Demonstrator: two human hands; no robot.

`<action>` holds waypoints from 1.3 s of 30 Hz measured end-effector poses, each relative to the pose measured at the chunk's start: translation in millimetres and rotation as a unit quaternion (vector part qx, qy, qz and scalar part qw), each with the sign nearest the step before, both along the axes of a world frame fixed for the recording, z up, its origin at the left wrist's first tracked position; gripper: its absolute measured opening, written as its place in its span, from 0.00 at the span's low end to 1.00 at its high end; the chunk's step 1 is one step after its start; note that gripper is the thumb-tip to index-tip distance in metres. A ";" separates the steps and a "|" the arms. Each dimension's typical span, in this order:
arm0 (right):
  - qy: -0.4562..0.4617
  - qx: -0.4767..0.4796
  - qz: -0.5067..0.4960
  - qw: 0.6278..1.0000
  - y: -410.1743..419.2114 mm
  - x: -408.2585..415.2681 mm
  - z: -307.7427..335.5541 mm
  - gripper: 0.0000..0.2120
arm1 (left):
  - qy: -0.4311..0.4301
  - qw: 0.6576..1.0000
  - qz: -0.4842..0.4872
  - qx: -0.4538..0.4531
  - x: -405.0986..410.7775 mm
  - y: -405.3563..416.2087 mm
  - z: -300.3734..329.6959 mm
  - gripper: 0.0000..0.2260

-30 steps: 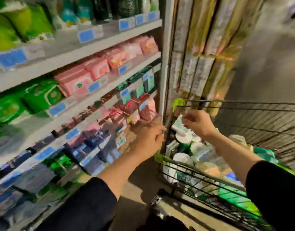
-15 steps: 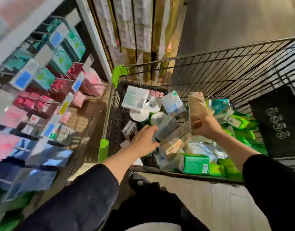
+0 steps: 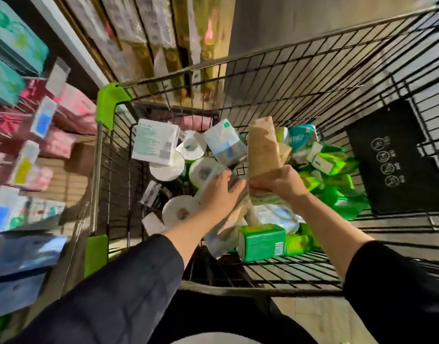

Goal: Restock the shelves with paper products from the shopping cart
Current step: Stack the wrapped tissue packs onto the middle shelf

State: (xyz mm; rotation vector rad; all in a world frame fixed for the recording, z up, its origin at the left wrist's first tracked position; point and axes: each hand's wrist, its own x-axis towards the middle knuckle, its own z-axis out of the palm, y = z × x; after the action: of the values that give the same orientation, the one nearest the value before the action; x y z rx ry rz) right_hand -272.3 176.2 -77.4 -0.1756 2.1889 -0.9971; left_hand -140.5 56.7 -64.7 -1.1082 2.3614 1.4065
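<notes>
The right hand point(image 3: 279, 183) gripped a tan paper pack point(image 3: 263, 147) by its lower end, held upright above the shopping cart point(image 3: 275, 78), apparently to lift it clear toward the shelves point(image 3: 43, 125) on the left. The left hand point(image 3: 219, 194), fingers loosely extended, rested on a clear-wrapped pack point(image 3: 222, 234) beside it, seemingly steadying it.

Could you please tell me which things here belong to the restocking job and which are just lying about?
Part of the job:
- shopping cart
- tan pack, gripped by the right hand
- left hand, reaching among the packs
- toilet rolls
- green packs
- shelves

Just lying about:
- black mat
- gold boxes behind the cart
</notes>
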 end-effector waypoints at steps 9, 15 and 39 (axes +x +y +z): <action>-0.167 -0.276 0.052 0.945 10.0 29.8 55.8 0.28 | 0.028 0.915 0.239 0.323 -35.1 -25.8 20.4 0.50; -0.262 -0.178 0.199 0.927 37.5 18.6 60.5 0.31 | 0.045 0.884 0.290 0.364 -20.3 -20.9 28.0 0.26; 0.301 0.220 0.585 0.721 -36.3 -30.5 -41.7 0.35 | 0.085 0.851 0.444 0.266 42.3 -45.8 20.7 0.48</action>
State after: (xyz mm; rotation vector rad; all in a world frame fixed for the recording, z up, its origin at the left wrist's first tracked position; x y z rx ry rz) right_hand -302.9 139.8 -119.0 -1.5926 2.0875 0.3749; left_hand -98.2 10.8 -44.0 -2.0379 1.3182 2.3053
